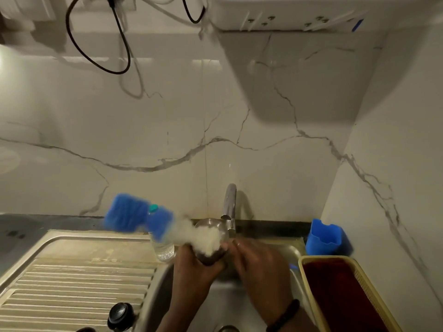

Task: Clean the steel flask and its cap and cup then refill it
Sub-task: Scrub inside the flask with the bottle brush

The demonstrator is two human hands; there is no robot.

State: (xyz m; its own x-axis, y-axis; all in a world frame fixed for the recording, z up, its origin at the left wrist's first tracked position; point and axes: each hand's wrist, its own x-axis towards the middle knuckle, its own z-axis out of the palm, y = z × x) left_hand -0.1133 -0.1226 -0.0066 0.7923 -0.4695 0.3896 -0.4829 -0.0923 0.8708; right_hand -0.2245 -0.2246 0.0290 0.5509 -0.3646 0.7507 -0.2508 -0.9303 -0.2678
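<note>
My left hand (191, 267) grips a steel cup (211, 256) from below, over the sink (158, 291) and just under the tap (229, 204). White foam or bristles (206, 239) fill the cup's mouth. A motion-blurred blue brush part (127, 212) sticks out up and to the left of the cup. My right hand (259, 262) lies against the cup's right side, fingertips at its rim. What the right hand holds is hidden. A round black cap (119, 316) sits on the drainboard (72, 279) at the bottom.
A clear plastic bottle (164, 248) with a teal top stands on the drainboard beside the sink. A blue holder (328, 238) sits right of the tap. A yellow basket (309, 279) with a red cloth borders the sink's right side. Black cables hang on the marble wall.
</note>
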